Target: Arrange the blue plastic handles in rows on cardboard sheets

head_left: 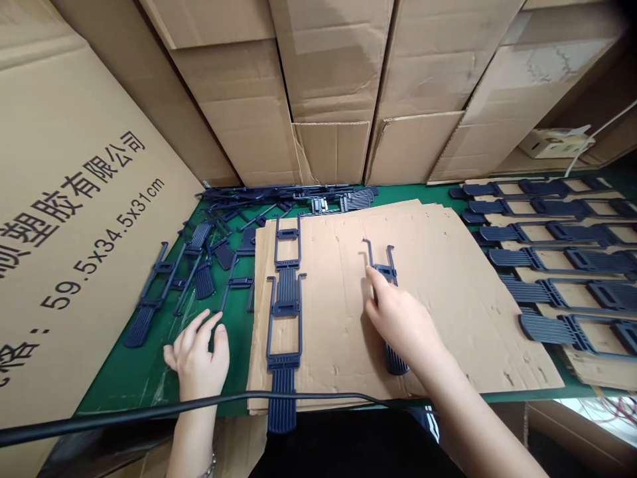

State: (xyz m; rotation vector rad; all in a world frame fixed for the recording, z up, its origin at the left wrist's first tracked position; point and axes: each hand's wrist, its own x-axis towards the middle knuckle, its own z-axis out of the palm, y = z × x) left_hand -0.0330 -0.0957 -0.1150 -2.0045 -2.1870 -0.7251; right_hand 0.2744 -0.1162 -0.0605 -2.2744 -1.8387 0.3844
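My right hand [401, 322] grips a dark blue plastic frame part [397, 362] above the right-centre of a stack of cardboard sheets [333, 285]. Two hooked prongs point away from me, and a ribbed paddle end shows below the hand. On the left side of the stack lie two similar parts in a column [285, 325], overlapping end to end. My left hand [202, 352] hovers low over the green table [114, 378], fingers spread and holding nothing, just below loose blue parts [204, 279].
More blue parts [239, 199] are heaped at the back left. Rows of overlapped parts [542, 289] lie on cardboard at the right. Cardboard boxes [328, 73] wall the back; a printed carton [89, 199] stands left. A black cable [233, 396] crosses the front.
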